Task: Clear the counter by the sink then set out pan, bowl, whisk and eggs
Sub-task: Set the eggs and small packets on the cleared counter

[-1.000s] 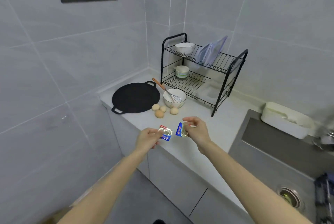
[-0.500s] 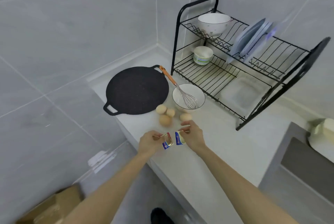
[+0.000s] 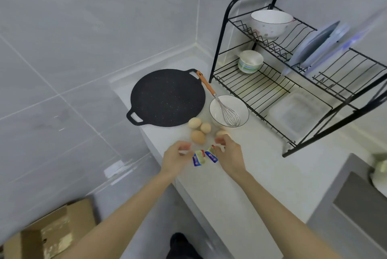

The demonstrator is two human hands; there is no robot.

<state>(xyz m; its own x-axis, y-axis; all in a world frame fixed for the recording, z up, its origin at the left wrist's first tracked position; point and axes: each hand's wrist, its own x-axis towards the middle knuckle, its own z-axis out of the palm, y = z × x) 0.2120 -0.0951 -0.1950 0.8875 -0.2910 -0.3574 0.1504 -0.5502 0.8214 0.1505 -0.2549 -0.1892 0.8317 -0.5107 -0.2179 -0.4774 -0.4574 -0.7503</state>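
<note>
A flat black pan (image 3: 167, 97) lies on the white counter (image 3: 240, 185) near the corner. Right of it stands a white bowl (image 3: 217, 112) with an orange-handled whisk (image 3: 227, 115) inside. Several brown eggs (image 3: 198, 137) lie in front of the pan and bowl. My left hand (image 3: 174, 159) pinches a small blue and yellow packet (image 3: 199, 158). My right hand (image 3: 229, 154) pinches a second such packet (image 3: 211, 153), just in front of the eggs. Both hands hover close together low over the counter edge.
A black two-tier dish rack (image 3: 293, 91) stands at the back right with a white bowl (image 3: 271, 23), a small cup (image 3: 250, 62), plates (image 3: 314, 45) and a clear tray (image 3: 297, 110) under it. The sink (image 3: 360, 206) is at the right. A cardboard box (image 3: 48, 231) sits on the floor.
My head has moved closer and tilted down. Both hands with their packets have moved forward and down, and they are now near the eggs.
</note>
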